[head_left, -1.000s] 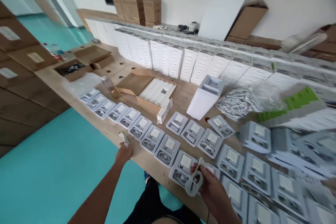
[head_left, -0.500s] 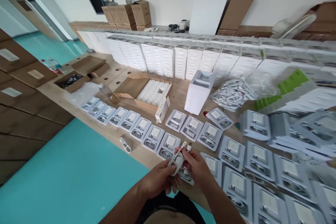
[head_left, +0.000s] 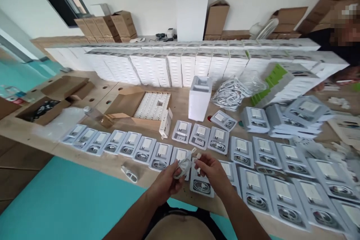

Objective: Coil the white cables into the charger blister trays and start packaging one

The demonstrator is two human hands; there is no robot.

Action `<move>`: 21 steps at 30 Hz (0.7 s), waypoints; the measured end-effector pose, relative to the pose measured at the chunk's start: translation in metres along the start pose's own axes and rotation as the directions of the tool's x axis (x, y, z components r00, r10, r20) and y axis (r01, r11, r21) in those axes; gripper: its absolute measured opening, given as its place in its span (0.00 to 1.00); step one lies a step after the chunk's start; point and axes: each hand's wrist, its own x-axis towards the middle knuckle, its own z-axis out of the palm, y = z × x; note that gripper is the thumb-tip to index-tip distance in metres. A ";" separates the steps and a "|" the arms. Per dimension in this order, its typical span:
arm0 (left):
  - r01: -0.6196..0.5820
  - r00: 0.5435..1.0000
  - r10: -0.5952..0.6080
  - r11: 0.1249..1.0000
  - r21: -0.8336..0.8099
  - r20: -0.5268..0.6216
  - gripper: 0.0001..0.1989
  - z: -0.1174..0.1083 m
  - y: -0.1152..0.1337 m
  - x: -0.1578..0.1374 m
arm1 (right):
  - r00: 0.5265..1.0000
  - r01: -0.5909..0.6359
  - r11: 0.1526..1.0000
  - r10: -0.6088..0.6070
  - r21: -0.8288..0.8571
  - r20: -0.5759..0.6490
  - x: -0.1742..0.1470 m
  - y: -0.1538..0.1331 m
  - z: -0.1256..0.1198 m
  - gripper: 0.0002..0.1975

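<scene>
Coiled white cable (head_left: 183, 168) sat just below frame centre, loops pinched in the left hand (head_left: 165, 182), its apparent connector end pinched by the right hand (head_left: 210, 170); a hard tug there, I judged, could have sprung the coil over the nearby grey tray (head_left: 194, 178).

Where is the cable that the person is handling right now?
In the head view's lower middle: the white cable is coiled in the left hand, with the right hand just to its right, above the near side of the table.
</scene>
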 end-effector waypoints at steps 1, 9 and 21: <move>-0.026 0.999 0.030 0.994 0.103 -0.038 0.25 -0.009 0.008 -0.001 | 0.992 0.063 0.993 -0.073 -0.100 -0.102 0.001 -0.002 0.006 0.23; -0.115 0.993 0.100 0.937 0.331 0.061 0.22 -0.052 0.036 -0.002 | 0.771 0.500 0.163 -0.531 -0.850 0.352 0.005 -0.054 0.044 0.08; -0.052 0.999 0.051 0.996 0.074 0.016 0.22 -0.028 0.007 0.014 | 0.970 0.181 0.766 -0.244 -0.617 -0.018 -0.009 -0.053 0.065 0.10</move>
